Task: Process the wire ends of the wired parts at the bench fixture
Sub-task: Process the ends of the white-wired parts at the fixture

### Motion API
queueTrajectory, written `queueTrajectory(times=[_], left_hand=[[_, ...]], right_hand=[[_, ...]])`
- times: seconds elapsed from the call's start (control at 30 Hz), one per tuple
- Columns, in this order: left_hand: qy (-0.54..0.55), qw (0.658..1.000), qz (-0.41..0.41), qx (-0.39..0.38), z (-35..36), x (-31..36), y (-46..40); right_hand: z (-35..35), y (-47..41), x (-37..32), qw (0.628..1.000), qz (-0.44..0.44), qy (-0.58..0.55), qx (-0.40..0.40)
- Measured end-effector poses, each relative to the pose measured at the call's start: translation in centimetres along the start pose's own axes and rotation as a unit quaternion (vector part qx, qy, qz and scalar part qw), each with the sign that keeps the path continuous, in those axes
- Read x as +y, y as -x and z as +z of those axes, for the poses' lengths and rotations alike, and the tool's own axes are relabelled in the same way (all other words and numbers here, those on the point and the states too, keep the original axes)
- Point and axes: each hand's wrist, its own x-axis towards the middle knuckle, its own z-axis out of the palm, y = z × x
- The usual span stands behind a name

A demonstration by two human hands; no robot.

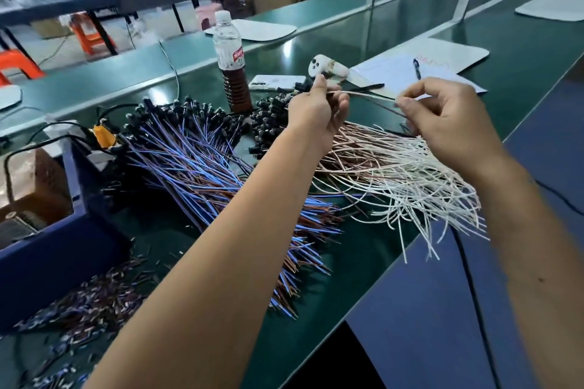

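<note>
From my feed: both hands are up over the green bench mat [395, 50], stretching one wired part [363, 95] between them, a thin pale lead paired with a dark one, running nearly level. My left hand [319, 110] has fingers curled round the part's far end, where the black body seems to sit, mostly hidden by the fingers. My right hand [442, 117] pinches the lead ends between thumb and fingertips, remaining fingers loosely curled. Directly below lies the white-and-brown wire pile [395, 180], limp, tangled, ends fanning over the bench edge. Left of it is the blue-and-brown wire pile [202, 167], straighter strands, black cylindrical bodies at the far side, bare tips toward me. The fixture [63, 199] is a dark blue box at far left with a yellow part on top; short cut insulation scraps [94, 300] litter the mat before it. A ribbed plastic bottle [232, 63] of brown liquid stands behind the piles, with a phone [278, 82] beside it.
</note>
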Motion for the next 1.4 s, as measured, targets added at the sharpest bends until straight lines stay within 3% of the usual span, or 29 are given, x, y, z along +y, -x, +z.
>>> queueTrajectory(times=[0.2, 0.4, 0.63, 0.83, 0.97, 1.07, 1.17, 1.27, 1.4], left_hand=[[0.037, 0.999, 0.002, 0.022, -1.2, -0.8, -1.0], [0.078, 0.996, -0.018, 0.027, -1.7, -0.4, -1.0], [0.082, 0.996, -0.025, -0.007, -3.5, -1.0, 1.3], [0.038, 0.993, -0.015, -0.115, -6.0, 1.0, 5.8], [-0.090, 0.988, 0.051, -0.115, -13.5, 5.2, 11.2], [-0.259, 0.958, 0.065, -0.101, -20.9, 8.0, 16.5], [-0.403, 0.913, 0.000, -0.068, -27.9, 11.0, 22.4], [-0.531, 0.841, -0.094, 0.049, -33.7, 12.6, 26.7], [-0.617, 0.739, -0.161, 0.216, -39.2, 14.0, 29.6]], right_hand=[[0.6, -0.4, -0.1, 0.970, -0.123, 0.204, 0.042], [4.6, -0.5, 3.4, 0.928, -0.042, 0.357, -0.098], [5.5, -0.9, 2.9, 0.908, -0.013, 0.411, -0.078], [7.2, -0.2, -3.6, 0.953, -0.094, 0.287, -0.003], [12.6, 3.8, -12.5, 0.955, -0.194, 0.173, -0.142], [16.9, 7.5, -18.1, 0.919, -0.260, 0.108, -0.276], [22.6, 11.4, -22.0, 0.848, -0.312, 0.168, -0.393], [28.1, 15.8, -26.1, 0.777, -0.366, 0.196, -0.473], [34.2, 20.6, -30.3, 0.766, -0.343, 0.153, -0.522]])
